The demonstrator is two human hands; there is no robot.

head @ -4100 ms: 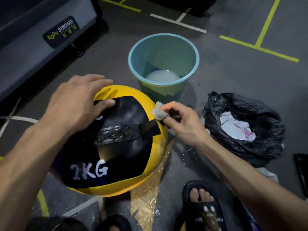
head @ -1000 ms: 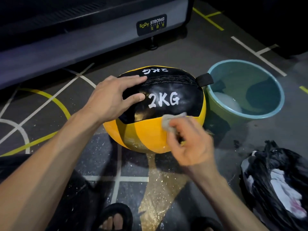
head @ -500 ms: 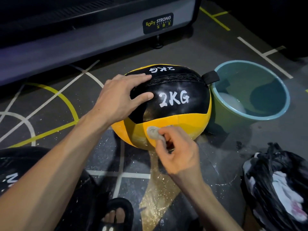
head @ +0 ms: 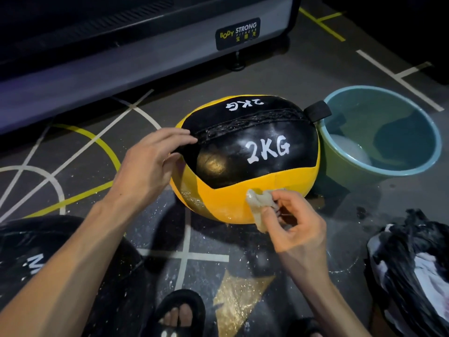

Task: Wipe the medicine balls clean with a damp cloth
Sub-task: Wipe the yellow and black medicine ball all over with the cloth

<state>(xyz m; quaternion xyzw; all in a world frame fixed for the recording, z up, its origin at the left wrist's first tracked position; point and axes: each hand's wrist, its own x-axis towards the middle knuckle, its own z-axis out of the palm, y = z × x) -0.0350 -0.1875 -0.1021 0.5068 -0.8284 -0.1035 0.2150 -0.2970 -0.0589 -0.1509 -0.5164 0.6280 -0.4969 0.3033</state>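
— Where do I stand with the wiping?

— Midway on this one, I'd judge. The ball [head: 245, 159] sits on the floor [head: 315, 69], touching the bucket [head: 398, 171] on its right side. My right hand [head: 295, 229] pinches the wadded cloth [head: 258, 203] against the lower yellow band. A wet sheen shows on the yellow at the lower left, so that patch looks done; the black panel marked 2KG looks glossy, though I cannot tell if it is fully clean.

— And your left hand?

— My left hand [head: 148, 164] is relaxed, fingers straight, fingertips touching the stitched seam to steady the ball.

— What is left?

— The underside and far side, I'd guess, and a second dark ball [head: 31, 259] at the lower left edge.

— Anything changed from half a second ago?

— The cloth has slid rightward along the yellow band, and my left hand has lifted off the black panel onto its edge.
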